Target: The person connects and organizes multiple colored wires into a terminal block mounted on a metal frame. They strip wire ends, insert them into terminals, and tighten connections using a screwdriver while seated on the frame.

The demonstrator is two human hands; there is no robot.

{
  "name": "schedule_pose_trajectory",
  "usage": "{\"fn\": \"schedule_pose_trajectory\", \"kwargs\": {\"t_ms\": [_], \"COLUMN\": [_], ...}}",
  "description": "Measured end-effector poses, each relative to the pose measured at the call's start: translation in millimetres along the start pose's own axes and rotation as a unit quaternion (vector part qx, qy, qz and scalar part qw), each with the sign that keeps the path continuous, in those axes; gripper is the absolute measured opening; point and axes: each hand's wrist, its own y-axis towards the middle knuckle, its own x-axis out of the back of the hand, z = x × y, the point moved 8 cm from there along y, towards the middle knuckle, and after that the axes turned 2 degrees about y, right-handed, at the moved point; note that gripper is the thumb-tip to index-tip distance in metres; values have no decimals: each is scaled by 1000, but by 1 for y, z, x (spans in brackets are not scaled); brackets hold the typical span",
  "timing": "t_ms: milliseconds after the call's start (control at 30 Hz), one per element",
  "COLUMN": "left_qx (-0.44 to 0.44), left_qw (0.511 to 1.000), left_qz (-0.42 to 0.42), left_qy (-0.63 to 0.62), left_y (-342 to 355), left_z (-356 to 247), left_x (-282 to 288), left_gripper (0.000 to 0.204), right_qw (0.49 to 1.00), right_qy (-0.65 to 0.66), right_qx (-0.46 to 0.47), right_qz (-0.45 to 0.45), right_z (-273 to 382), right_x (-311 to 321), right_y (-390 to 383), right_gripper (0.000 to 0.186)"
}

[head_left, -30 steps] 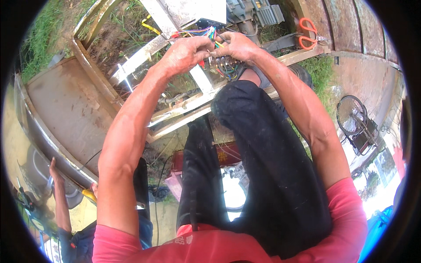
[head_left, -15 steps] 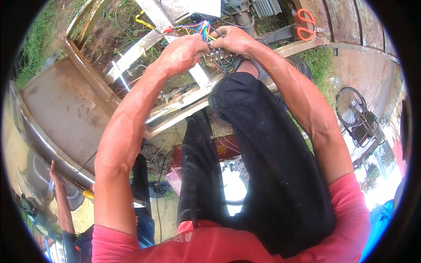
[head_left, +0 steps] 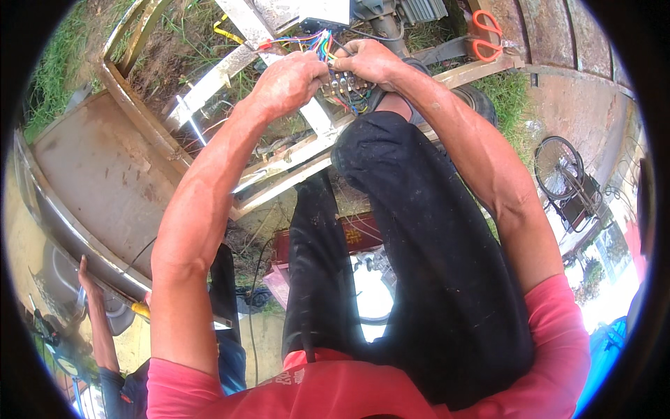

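My left hand [head_left: 289,82] is closed in a pinch beside a bundle of thin coloured wires [head_left: 324,43]; its fingertips hide what they grip. Close by on the right, my right hand [head_left: 366,61] pinches a dark wire [head_left: 342,49] between thumb and fingers. Just below both hands lies a terminal block [head_left: 347,85] with rows of metal screws and more coloured wires at its lower side. The wires run up to a dark box under a white panel [head_left: 326,10]. My right knee [head_left: 373,136] is bent close under the block.
Pale metal frame bars [head_left: 283,160] cross before my knees. Orange-handled scissors [head_left: 486,35] lie on the frame's right end. A motor with fins [head_left: 422,10] sits behind. At left is a rusty metal panel [head_left: 105,150]. Another person's arm [head_left: 101,321] shows at lower left; a spoked wheel [head_left: 558,167] stands at right.
Both hands stay at the wires with only slight finger shifts. The right fingers have drawn slightly up and left, and more of the terminal block shows beneath them.
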Motion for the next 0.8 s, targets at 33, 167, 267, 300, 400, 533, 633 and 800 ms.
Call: {"fn": "schedule_pose_trajectory", "kwargs": {"t_ms": [33, 167, 267, 300, 400, 533, 633, 800], "left_qx": [-4, 9, 12, 15, 20, 21, 6, -15], "left_qw": [1000, 1000, 999, 999, 999, 999, 1000, 1000], "left_qz": [-2, -3, 1, 1, 3, -1, -10, -16], "left_qy": [3, 30, 37, 38, 45, 43, 23, -9], "left_y": [0, -2, -1, -2, -2, -2, -2, -6], "left_z": [-1, -1, -1, 0, -1, -2, 0, 9], "left_x": [0, -2, -5, -6, -7, -6, -2, 25], "left_gripper": [11, 9, 8, 8, 8, 8, 9, 10], "right_qw": [1000, 1000, 1000, 1000, 1000, 993, 990, 990], "right_qy": [1, 8, 15, 17, 6, -85, -98, -72], "right_qx": [-1, -3, -1, 1, 2, 77, 83, 71], "right_qz": [-3, -5, -7, -8, 29, 30, 52, 98], "right_z": [-1, -2, -2, -2, -3, 0, 5, 32], "right_x": [0, -3, -5, -5, -9, -9, -12, -19], "right_y": [0, 0, -2, -3, -4, -3, -4, -6], "right_gripper": [24, 24, 24, 25, 33, 47, 54, 63]}}
